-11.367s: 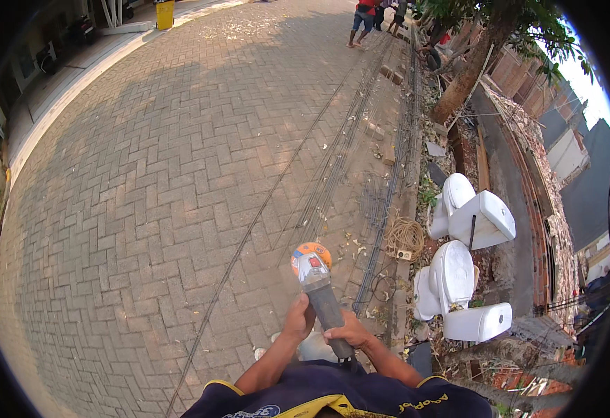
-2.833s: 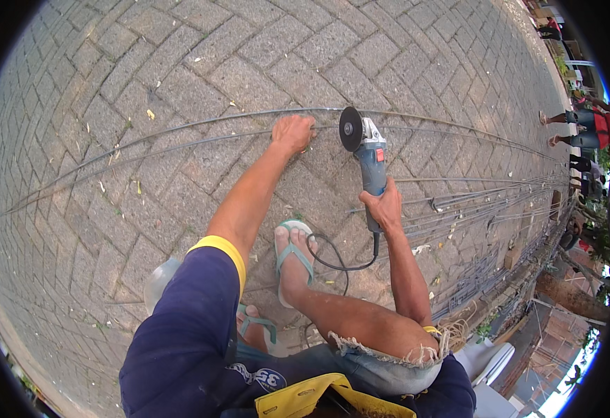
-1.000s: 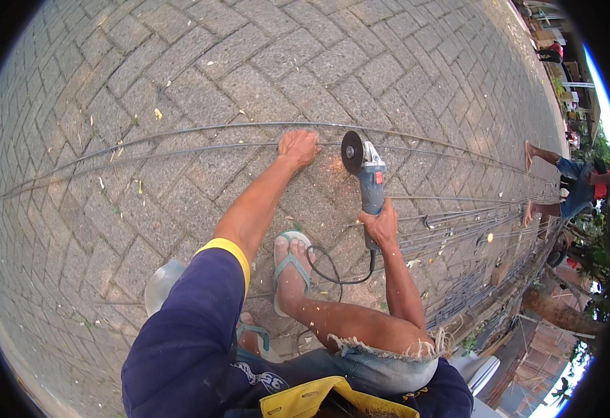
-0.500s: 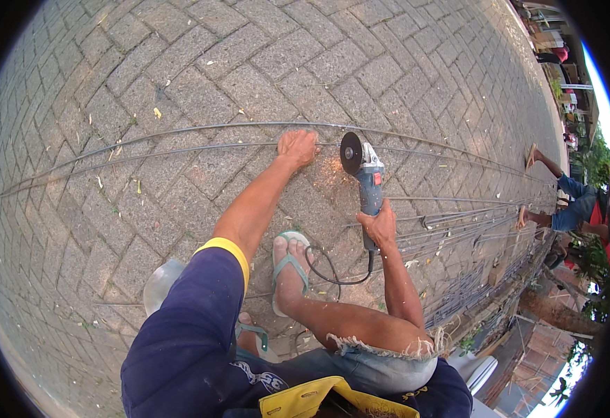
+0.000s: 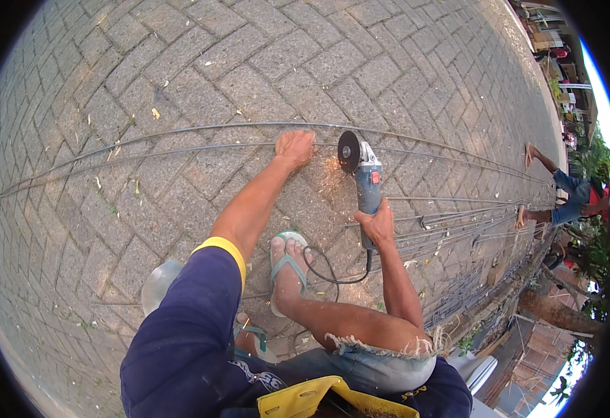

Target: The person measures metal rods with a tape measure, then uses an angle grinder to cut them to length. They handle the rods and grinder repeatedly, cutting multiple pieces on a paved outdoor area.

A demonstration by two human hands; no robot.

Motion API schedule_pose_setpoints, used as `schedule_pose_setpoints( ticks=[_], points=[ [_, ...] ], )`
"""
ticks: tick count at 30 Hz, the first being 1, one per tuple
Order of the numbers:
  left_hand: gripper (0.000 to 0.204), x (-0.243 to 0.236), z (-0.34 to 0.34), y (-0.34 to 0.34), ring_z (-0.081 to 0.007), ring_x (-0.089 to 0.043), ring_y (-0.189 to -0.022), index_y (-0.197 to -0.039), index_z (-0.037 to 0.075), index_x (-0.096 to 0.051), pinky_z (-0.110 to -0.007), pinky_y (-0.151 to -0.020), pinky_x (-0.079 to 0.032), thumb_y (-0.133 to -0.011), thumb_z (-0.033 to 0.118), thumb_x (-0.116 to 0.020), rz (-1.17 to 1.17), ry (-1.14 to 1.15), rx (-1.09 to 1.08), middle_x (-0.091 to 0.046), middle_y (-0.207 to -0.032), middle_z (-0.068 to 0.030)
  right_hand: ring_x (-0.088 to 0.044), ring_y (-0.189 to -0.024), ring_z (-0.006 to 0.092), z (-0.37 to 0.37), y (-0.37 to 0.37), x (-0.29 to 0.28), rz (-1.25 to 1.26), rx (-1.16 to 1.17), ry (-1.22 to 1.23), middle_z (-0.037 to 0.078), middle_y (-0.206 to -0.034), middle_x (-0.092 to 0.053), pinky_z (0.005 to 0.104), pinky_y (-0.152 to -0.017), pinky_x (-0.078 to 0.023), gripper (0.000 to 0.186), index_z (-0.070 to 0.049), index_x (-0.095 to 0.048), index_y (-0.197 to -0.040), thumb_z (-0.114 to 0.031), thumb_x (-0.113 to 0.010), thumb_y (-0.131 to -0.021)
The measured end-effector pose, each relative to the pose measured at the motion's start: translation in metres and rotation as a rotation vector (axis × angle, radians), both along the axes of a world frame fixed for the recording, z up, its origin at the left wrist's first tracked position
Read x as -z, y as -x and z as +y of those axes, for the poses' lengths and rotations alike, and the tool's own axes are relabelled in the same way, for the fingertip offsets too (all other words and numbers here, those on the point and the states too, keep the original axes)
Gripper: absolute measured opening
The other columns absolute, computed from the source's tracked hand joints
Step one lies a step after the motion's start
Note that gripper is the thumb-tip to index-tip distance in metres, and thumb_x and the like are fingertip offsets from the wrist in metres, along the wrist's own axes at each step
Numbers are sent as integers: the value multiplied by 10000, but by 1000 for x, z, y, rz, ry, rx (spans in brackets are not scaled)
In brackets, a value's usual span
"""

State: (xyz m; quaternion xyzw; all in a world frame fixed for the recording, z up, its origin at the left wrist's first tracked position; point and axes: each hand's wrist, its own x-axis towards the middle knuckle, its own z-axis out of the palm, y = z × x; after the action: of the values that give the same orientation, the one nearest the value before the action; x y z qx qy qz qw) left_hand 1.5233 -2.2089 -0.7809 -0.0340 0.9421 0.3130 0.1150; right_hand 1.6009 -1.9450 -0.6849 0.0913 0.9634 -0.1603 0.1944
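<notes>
We see a blue-grey angle grinder with a silver metal head (image 5: pixel 369 188) held over the grey herringbone block paving (image 5: pixel 249 90), right of the middle of the view. Its long, slim body carries a red switch (image 5: pixel 374 177) just below the head, and the handle narrows toward a black rubbery cable (image 5: pixel 353 281) that loops near the person's foot. Mounted on the head, a thin, round black disc (image 5: pixel 346 160) faces left at a slant, with a small metal nut at its centre. Orange sparks (image 5: pixel 333 177) scatter below and to the left of its edge.

We find the right hand (image 5: pixel 378 224) wrapped around the lower handle, thumb across the body and fingers narrowed on it. The left hand (image 5: pixel 295 148) lies knuckles up, its fingers curled narrow around a thin, dull grey metal rod (image 5: pixel 207 147) on the paving; its fingertips are hidden from us. The rod runs out of the fist toward the disc, which covers the exact spot where they meet.

A second slender grey metal rod (image 5: pixel 235 125) lies just beyond the first, bowed in our wide view and catching a pale glint. To the right, we see many more loose thin grey rods (image 5: pixel 472 216) spread along the paving.
</notes>
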Motion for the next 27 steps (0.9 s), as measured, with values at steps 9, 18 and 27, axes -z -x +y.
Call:
schedule_pose_setpoints(
  ticks=[9, 18, 27],
  points=[
    [290, 0, 0, 0, -368, -670, -856, -953, 116, -672, -471, -718, -517, -831, 378, -688, -3, -18, -14, -690, -877, -167, -653, -853, 441, -2, 0, 2, 91, -1, 24, 305, -896, -649, 465, -780, -502, 571, 77, -539, -983, -301, -743, -607],
    [286, 0, 0, -1, -369, -671, -854, -959, 111, -680, -466, -720, -521, -837, 369, -681, 22, -7, 2, -691, -866, -173, -657, -863, 425, -1, 3, 4, 128, -24, 40, 284, -907, -656, 458, -784, -502, 577, 72, -549, -1015, -275, -753, -602],
    [285, 1, 0, -1, -365, -674, -833, -937, 101, -686, -471, -707, -520, -830, 365, -690, 19, -11, -4, -692, -864, -174, -651, -887, 442, -6, 4, -4, 107, -35, 33, 312, -926, -650, 463, -797, -501, 611, 100, -545, -1028, -284, -754, -602]
  ],
)
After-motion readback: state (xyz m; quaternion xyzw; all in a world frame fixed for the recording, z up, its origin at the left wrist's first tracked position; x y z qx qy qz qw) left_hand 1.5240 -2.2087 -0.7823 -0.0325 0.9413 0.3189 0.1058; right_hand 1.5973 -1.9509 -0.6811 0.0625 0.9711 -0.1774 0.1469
